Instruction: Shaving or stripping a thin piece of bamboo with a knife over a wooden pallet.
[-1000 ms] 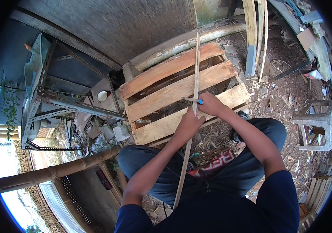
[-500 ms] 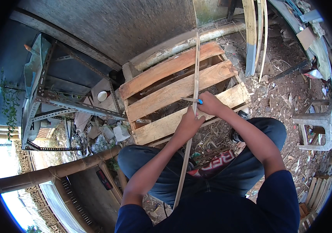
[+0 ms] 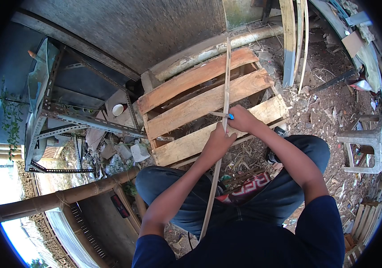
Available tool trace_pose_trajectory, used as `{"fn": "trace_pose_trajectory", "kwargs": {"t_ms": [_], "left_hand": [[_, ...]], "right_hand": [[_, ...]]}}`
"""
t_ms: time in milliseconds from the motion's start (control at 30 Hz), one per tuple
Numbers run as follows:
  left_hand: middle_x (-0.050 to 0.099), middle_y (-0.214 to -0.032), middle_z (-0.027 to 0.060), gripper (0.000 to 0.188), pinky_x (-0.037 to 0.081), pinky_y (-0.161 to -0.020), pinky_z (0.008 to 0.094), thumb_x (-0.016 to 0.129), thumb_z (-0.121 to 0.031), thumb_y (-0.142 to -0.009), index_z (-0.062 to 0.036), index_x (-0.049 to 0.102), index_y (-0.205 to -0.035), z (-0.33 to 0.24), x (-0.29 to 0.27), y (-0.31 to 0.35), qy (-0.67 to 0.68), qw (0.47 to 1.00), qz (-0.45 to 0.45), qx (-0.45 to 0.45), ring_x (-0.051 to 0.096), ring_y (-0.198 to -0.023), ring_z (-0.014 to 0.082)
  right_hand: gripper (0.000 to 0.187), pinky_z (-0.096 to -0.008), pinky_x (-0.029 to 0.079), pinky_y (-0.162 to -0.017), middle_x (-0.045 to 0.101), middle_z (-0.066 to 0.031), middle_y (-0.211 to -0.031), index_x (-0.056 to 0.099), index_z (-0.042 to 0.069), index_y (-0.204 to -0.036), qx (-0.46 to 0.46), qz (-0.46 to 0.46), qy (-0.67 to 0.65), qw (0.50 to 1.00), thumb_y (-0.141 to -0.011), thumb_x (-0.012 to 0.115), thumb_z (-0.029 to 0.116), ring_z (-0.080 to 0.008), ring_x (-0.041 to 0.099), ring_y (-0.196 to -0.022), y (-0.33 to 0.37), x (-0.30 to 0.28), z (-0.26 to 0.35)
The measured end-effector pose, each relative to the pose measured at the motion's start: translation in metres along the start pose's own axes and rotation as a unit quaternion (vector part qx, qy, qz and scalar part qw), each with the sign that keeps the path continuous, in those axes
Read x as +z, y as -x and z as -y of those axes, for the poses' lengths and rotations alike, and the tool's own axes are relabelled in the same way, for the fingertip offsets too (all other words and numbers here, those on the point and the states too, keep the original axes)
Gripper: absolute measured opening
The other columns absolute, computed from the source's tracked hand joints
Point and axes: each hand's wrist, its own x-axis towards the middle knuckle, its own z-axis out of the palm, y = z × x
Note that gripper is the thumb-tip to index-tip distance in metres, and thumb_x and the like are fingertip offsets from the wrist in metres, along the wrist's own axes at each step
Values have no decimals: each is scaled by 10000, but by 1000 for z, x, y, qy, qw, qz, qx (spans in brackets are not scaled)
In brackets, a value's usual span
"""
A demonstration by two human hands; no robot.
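Observation:
A long, narrow bamboo strip [image 3: 227,78] runs from above the slatted wooden pallet [image 3: 209,103] down between my knees to my body. My left hand [image 3: 217,142] is closed around the strip near its middle. Just above it, my right hand [image 3: 243,119] grips a knife [image 3: 231,116] with a blue part at the handle. Its blade crosses the strip and points left. My right fingers hide most of the handle, and whether the edge bites into the strip cannot be made out.
A perforated metal frame [image 3: 88,123] stands at the left, above a bamboo pole [image 3: 66,198]. Bamboo strips [image 3: 301,49] lean at the far right. A worn plastic stool [image 3: 364,144] stands on the littered dirt at the right. A printed red package [image 3: 249,188] lies between my legs.
Both hands keep nearly the same place and grip. The knife and the strip have shifted only very slightly.

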Motion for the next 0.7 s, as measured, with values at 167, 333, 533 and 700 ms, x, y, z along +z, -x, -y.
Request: {"fn": "trace_pose_trajectory", "kwargs": {"t_ms": [167, 333, 533, 700], "left_hand": [[521, -654, 95, 357, 429, -469, 318, 641, -242, -842, -10, 415, -991, -1, 0, 0, -3, 1000, 0, -2, 529, -494, 169], [522, -649, 92, 350, 425, -462, 316, 640, -239, -843, -13, 414, -984, -1, -1, 0, -3, 1000, 3, 2, 527, -490, 166], [518, -638, 86, 342, 427, -462, 321, 639, -236, -842, -14, 415, -976, -4, -2, 2, 6, 1000, 8, -8, 532, -490, 167], [524, -664, 105, 349, 433, -466, 322, 635, -244, -838, -8, 418, -977, -2, -1, 0, -8, 1000, 3, -5, 545, -507, 182]], "right_hand": [[125, -501, 478, -700, 598, -256, -735, 628, -6, -737, -4, 4, 4, 1000, -719, 621, 117, -438, 590, -759, -1, 2, -4], [134, -503, 477, -698, 595, -262, -733, 619, -18, -724, -2, 8, 11, 1000, -712, 623, 115, -444, 588, -757, -3, 6, -8], [155, -504, 473, -721, 596, -264, -754, 612, -26, -729, -2, 13, 19, 1000, -711, 632, 127, -443, 584, -779, -3, 8, -11], [173, -504, 461, -757, 597, -257, -789, 604, -20, -755, 1, 17, 31, 999, -723, 635, 147, -439, 571, -819, -3, 11, -15]]}}
